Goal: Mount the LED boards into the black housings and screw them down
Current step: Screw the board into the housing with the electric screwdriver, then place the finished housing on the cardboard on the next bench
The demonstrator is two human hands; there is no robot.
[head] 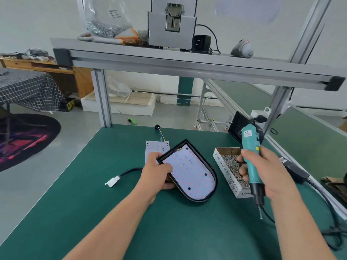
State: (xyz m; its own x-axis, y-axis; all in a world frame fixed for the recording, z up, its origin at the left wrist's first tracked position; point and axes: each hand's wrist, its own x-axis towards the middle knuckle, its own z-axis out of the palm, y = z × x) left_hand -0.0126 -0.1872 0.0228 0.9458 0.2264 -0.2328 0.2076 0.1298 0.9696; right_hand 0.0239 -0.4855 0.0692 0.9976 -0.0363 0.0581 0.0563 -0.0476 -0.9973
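Teal plastic marks the electric screwdriver [251, 156], clamped in the grip of the right hand [266, 171] with its bit pointing down. That hand's spare fingertips [241, 158] reach into the cardboard screw box [223, 167], and I judge they are fishing for 1 of the screws [230, 160]. The left hand [159, 171] has its grip closed on the left edge of the black housing [216, 178], thumb on top. The LED board [189, 169] already lies inside the housing, which is tilted up from the green tabletop [93, 203]. A second LED board [153, 149] lies flat just behind it. To do this step well, I would lay the housing flat before driving and keep the thumb pressing the board so its holes stay over the bosses. I would take only 1 screw, seat it on the bit, and hold the driver square to the board so the bit cannot skid across the LEDs. The box side reads "SPRING BALANCER". Smaller print beneath it seems to repeat "BALANCE", though it is too blurred to trust. The white label on the driver cannot be read.
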